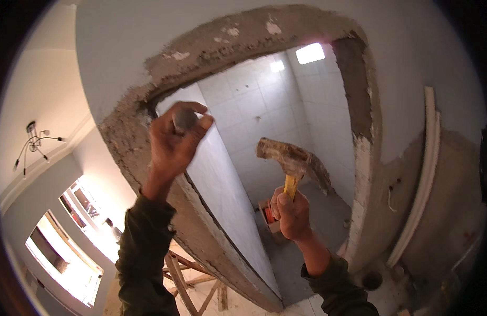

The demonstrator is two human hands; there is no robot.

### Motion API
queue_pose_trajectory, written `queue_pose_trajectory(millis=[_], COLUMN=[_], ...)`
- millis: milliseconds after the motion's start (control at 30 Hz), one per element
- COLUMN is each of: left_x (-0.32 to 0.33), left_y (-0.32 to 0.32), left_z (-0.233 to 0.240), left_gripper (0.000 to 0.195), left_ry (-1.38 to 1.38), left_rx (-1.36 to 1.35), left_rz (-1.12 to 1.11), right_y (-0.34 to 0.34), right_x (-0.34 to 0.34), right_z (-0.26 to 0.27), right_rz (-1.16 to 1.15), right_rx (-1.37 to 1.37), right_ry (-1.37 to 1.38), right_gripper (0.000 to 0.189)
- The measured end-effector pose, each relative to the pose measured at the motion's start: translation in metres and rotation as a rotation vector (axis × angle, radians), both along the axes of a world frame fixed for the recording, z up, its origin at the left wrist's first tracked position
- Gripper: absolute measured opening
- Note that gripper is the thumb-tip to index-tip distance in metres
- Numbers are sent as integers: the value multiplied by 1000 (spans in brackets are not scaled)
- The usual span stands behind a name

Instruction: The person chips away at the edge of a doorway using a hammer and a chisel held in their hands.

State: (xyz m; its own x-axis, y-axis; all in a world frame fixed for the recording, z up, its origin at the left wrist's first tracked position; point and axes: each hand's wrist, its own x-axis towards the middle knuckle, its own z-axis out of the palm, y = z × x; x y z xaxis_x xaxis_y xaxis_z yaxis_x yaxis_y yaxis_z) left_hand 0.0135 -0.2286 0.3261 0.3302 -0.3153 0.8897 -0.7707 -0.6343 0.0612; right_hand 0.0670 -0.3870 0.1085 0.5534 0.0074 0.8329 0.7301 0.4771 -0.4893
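Note:
My left hand (174,140) is raised at the upper left corner of a doorway opening. Its fingers wrap a tool with a round grey metal head (185,119), seen end-on; it looks like a chisel, but its far end is hidden. My right hand (293,213) grips the yellow handle of a worn claw hammer (295,158), lower and to the right, in front of the opening. The hammer head is apart from the grey tool. Around the opening runs a rough band of bare mortar (243,39), broken and ragged near my left hand.
Beyond the doorway are white-tiled walls (247,102) and a cardboard box (269,215) on a grey floor. Long pale strips (419,189) lean on the right wall. A wooden trestle (184,280) stands lower left. A person (113,229) is near the bright windows, below a ceiling lamp (34,142).

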Motion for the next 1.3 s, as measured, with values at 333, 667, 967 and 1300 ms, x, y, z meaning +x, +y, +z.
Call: queue_pose_trajectory(millis=[333, 667, 967, 1300], left_x=[-15, -25, -55, -68], left_y=[-51, -48, -22, -9], left_z=[-155, -209, -243, -243], left_gripper=[33, 29, 32, 34], left_ry=[801, 822, 593, 526], left_rx=[-457, -737, -474, -411], left_rz=[-514, -550, -525, -270], right_y=[-11, -4, 2, 28], right_x=[-54, -88, -52, -62], right_z=[-65, -108, -135, -186], right_rz=[-399, 97, -414, -650], right_rx=[-91, -134, -240, -473], right_ry=[138, 614, -59, -244], right_gripper=[50, 48, 17, 13])
